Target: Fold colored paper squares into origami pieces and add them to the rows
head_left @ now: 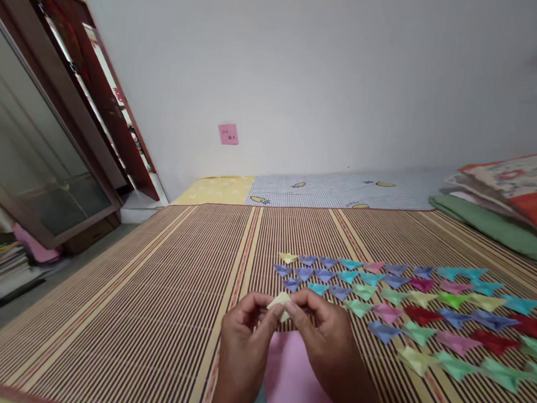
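The largest thing is the striped mat (147,304); its surface looks ribbed, so I think a crease is better pressed between the fingers than against it. On its right side lie the folded papers (460,344) in rows, near the right forearm, which should therefore move with care. Under the wrists is a pink flat thing (302,380); its material I cannot tell. The left hand (247,337) and the right hand (327,338) are both closed in a pinch on the small pale paper (280,300), which is held between them. For a neat fold, the edges should meet exactly first, then the thumbs should press evenly.
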Demonstrator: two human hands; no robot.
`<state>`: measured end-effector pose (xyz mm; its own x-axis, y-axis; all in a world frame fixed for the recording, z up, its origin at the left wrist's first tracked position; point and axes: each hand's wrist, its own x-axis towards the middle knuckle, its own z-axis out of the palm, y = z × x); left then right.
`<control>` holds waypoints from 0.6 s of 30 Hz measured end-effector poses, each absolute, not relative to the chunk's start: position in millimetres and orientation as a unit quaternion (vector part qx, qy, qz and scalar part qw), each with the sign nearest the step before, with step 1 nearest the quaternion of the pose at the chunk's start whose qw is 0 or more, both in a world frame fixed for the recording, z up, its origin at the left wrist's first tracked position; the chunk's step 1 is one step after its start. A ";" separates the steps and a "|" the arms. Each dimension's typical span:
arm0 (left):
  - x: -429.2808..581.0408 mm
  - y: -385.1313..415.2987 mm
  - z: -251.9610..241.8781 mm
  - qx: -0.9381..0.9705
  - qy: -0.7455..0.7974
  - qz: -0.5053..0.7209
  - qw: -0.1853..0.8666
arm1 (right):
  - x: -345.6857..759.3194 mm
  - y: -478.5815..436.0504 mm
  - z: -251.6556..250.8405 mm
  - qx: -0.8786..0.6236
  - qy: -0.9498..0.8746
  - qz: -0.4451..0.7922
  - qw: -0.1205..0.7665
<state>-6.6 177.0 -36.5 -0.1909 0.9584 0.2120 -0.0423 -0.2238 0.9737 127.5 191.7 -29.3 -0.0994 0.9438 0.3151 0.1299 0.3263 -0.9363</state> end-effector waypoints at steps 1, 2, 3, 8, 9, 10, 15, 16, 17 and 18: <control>-6.0 177.1 -36.6 0.484 0.469 0.609 0.418 | 127.6 191.4 -29.9 -0.433 -0.636 0.380 0.514; -5.6 177.0 -36.7 0.485 0.468 0.608 0.419 | 127.5 191.1 -30.4 -0.440 -0.642 0.365 0.511; -5.2 176.7 -36.6 0.489 0.471 0.608 0.412 | 127.4 190.9 -30.8 -0.446 -0.647 0.351 0.509; -4.5 175.7 -35.9 0.486 0.470 0.622 0.396 | 128.2 192.2 -29.8 -0.435 -0.645 0.362 0.513; -4.6 176.2 -35.5 0.467 0.453 0.629 0.426 | 129.4 193.0 -29.4 -0.422 -0.636 0.384 0.520; -4.6 176.8 -34.8 0.442 0.427 0.636 0.468 | 131.0 193.9 -29.2 -0.405 -0.624 0.408 0.529; -2.4 178.9 -30.7 0.302 0.273 0.605 0.685 | 139.2 199.2 -32.9 -0.326 -0.582 0.487 0.563; -1.2 178.5 -30.4 0.287 0.247 0.591 0.712 | 139.5 199.8 -34.4 -0.310 -0.582 0.504 0.557; 0.3 177.8 -30.5 0.277 0.223 0.578 0.734 | 139.3 200.0 -35.9 -0.294 -0.582 0.525 0.547; 2.1 177.1 -31.0 0.272 0.200 0.564 0.753 | 138.7 199.8 -37.2 -0.280 -0.580 0.543 0.538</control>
<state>2.1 177.1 -31.0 0.2829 0.9591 0.0049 -0.7411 0.2154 0.6360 138.7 199.8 -37.2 -0.2632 0.9100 0.3205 -0.2595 0.2532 -0.9320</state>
